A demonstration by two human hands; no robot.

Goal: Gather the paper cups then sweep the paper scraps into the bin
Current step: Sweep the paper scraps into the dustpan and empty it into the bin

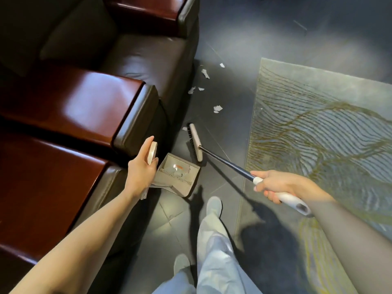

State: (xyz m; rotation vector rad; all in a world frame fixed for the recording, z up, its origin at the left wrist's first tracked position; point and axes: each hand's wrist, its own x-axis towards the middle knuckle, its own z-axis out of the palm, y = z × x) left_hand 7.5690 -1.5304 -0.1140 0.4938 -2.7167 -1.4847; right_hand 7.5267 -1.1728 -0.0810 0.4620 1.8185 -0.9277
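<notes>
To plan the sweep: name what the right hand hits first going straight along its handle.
The right hand would reach the broom head on the floor, then probably the sofa base; depth is unclear.

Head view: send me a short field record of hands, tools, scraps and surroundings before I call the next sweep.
left hand: grips the pale handle of the grey plastic dustpan
right hand: grips the white grip of the dark-shafted broom
broom head: on the dark tiled floor, just beyond the dustpan mouth
dustpan contents: a few scraps, something orange
white paper scraps: several loose on the floor beyond the broom head, along the brown leather sofa
surroundings: sofa left, patterned grey rug right
</notes>
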